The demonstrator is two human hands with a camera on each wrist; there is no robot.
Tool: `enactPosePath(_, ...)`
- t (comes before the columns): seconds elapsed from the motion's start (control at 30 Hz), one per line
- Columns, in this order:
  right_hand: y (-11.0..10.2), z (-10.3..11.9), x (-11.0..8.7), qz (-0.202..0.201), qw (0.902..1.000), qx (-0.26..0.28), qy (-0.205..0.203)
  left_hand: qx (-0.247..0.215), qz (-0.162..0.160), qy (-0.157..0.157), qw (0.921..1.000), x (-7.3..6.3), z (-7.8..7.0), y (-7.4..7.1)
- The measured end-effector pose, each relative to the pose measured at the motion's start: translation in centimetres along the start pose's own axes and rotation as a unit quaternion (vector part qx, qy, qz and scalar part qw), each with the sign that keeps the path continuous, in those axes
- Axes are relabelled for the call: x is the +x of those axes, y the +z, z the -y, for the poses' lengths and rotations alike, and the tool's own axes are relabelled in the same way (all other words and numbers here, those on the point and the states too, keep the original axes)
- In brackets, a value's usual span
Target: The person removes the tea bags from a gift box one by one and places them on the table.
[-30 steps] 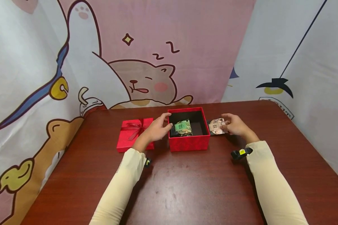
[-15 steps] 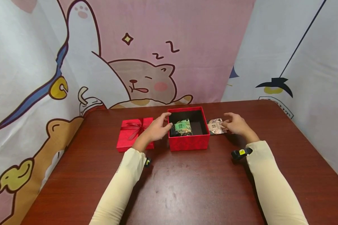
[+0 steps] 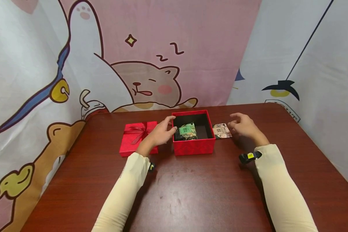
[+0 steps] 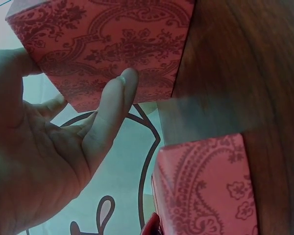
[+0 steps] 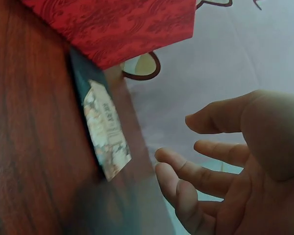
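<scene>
A red patterned gift box [image 3: 193,147] stands uncovered in the middle of the table, its inside black. A green-labelled packet [image 3: 187,130] lies in its left half. My left hand [image 3: 161,131] is at the box's left wall, relaxed fingers and thumb resting by the rim; in the left wrist view its fingertips overlap the red side. On the table against the box's right wall lies a flat packet with a beige floral label [image 3: 221,130]. My right hand [image 3: 243,125] hovers just right of that packet, fingers loosely bent and holding nothing. In the right wrist view a gap separates the fingertips from the packet [image 5: 107,128].
Left of the box lies a red lid [image 3: 130,145] with a ribbon bow [image 3: 139,131], partly behind my left wrist. The brown wooden table [image 3: 174,193] reaches back to a cartoon-printed cloth [image 3: 214,51].
My right hand pushed the beige-labelled packet slightly left toward the box, then let go and drew back to the right. My left hand stays put at the box wall.
</scene>
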State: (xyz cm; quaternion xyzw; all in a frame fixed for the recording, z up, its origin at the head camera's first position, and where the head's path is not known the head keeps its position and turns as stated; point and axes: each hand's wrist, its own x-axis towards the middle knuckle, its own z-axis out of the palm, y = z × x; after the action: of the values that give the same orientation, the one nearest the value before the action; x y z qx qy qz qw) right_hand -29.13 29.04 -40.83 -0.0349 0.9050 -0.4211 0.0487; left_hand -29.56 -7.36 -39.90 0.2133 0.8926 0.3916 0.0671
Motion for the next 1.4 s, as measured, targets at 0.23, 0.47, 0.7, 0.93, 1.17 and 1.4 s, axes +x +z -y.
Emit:
enactPosePath(0.23,-0.4,1.5,-0.5,-0.022,0.9994,-0.022,-0.017,0.008,-0.001,0.000,1.0000,0.1,-0.1,0.2)
enactPosePath(0.47,-0.3,3.2,-0.5,-0.028,0.9993,-0.010,-0.022,0.017,-0.004,-0.005,0.9998,-0.1,-0.2,0.1)
enactPosePath(0.7,-0.1,5.3,-0.5,-0.034,0.9982,-0.026,-0.041,0.024,-0.003,-0.001,0.9997,-0.1,-0.1,-0.1)
enactPosePath(0.93,0.3,7.1,-0.7,-0.041,0.9961,-0.045,-0.064,0.025,-0.004,0.006,0.9997,-0.1,0.0,-0.1)
enactPosePath(1.17,1.0,9.8,-0.9,-0.055,0.9932,-0.048,-0.090,0.024,-0.008,0.004,0.9997,-0.1,-0.1,0.0)
enactPosePath(1.4,2.6,11.6,-0.7,-0.044,0.9941,-0.044,-0.089,0.034,-0.009,0.000,0.9994,-0.2,-0.1,0.1)
